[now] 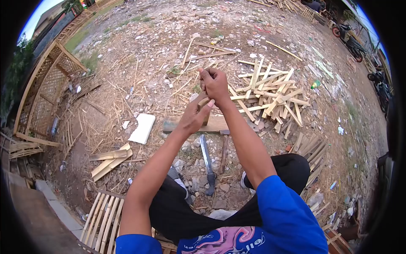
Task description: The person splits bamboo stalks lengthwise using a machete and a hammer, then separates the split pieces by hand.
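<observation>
My left hand (194,114) is closed round a short piece of bamboo (204,102), low over a wooden plank (171,124). Just above it, my right hand (215,86) is curled in a fist with its wrist near the left thumb; what it holds, if anything, is hidden. On the ground below the plank lies a machete (205,154) with a dark handle towards me. A hammer (224,152) lies to its right, its head against the plank.
Split bamboo pieces (275,95) are heaped beyond the plank to the right. White foam (143,128) and bamboo halves (111,161) lie at left. A slatted bamboo panel (101,218) is near my left knee. A lattice frame (44,95) stands far left, motorbikes (353,42) far right.
</observation>
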{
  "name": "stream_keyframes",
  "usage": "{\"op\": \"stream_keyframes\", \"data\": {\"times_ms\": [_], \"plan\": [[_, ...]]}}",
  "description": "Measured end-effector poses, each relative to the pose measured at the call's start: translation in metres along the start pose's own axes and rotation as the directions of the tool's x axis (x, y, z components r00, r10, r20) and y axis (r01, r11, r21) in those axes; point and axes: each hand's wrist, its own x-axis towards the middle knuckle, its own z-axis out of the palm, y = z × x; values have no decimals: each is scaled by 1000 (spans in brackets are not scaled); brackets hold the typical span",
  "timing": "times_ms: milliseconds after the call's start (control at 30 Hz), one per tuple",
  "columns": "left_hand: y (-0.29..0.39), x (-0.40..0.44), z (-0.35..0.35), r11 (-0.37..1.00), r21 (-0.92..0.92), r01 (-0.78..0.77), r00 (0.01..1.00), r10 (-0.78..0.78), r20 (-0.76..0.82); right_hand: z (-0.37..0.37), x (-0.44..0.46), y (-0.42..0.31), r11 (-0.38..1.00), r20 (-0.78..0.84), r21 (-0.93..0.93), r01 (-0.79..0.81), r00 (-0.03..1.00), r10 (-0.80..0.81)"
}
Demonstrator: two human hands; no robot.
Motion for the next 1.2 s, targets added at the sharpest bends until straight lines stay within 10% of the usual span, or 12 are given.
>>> {"op": "stream_keyframes", "data": {"times_ms": [1200], "plan": [[-25,8,43,983,122,-139,990,140,-4,-34,15,13,965,-55,259,31,998,-17]]}}
